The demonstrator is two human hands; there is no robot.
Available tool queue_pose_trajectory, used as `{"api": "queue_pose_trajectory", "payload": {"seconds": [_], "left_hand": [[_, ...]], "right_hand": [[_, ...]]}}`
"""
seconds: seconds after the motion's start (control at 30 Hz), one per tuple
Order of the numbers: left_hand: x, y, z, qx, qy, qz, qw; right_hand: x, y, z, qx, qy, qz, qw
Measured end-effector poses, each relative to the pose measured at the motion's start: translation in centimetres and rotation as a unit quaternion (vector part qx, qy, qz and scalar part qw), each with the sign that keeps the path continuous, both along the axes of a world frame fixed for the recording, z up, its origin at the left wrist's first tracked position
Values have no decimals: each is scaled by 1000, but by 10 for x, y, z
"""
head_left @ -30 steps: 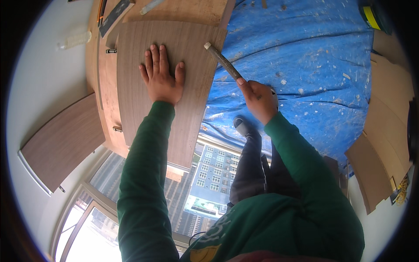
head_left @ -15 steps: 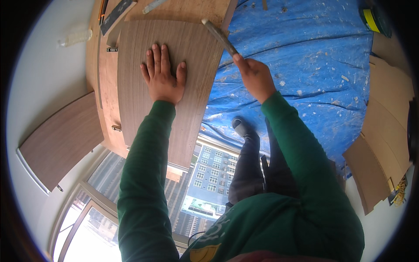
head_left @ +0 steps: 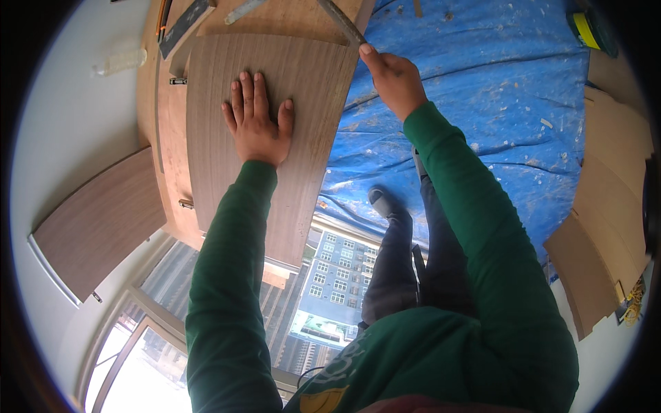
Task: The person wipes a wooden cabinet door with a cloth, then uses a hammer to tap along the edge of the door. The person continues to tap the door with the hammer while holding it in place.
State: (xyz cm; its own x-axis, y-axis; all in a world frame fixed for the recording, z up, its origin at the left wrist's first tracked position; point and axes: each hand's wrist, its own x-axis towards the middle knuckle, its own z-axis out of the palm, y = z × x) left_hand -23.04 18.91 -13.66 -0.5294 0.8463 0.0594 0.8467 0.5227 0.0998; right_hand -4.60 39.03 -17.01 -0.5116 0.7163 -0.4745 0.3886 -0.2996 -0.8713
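We find the right hand (head_left: 392,79) closed around a slim metal tool (head_left: 341,22), whose far end lies on the wooden panel (head_left: 227,82). Beside that grip, the left hand (head_left: 258,124) lies flat, fingers spread, pressing the panel. Blue tarp (head_left: 482,89) lies beyond.

Brown wood-grain panel (head_left: 289,103), paint-speckled blue tarp (head_left: 482,103).
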Motion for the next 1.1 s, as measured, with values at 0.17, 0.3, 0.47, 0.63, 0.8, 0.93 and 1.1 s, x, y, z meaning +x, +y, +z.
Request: {"api": "queue_pose_trajectory", "payload": {"seconds": [0.17, 0.3, 0.47, 0.63, 0.8, 0.93, 1.1], "left_hand": [[-2, -4, -2, -6, 3, 4, 1000], [0, -3, -1, -5, -4, 5, 1000], [0, -4, -1, 0, 5, -2, 1000], [0, -1, 0, -18, 13, 1, 1000], [-2, -3, 0, -12, 5, -2, 1000], [-2, -5, 0, -15, 2, 3, 1000], [0, 1, 1, -12, 7, -1, 1000]], "right_hand": [[31, -28, 11, -57, 8, 11, 998], [70, -81, -6, -2, 4, 83, 997], [26, -40, -21, 28, 18, 25, 999], [12, 8, -4, -77, 30, -53, 995], [71, -62, -13, -33, 0, 46, 998], [46, -47, -16, 44, -16, 80, 996], [-3, 14, -12, -50, 50, -37, 997]]}}
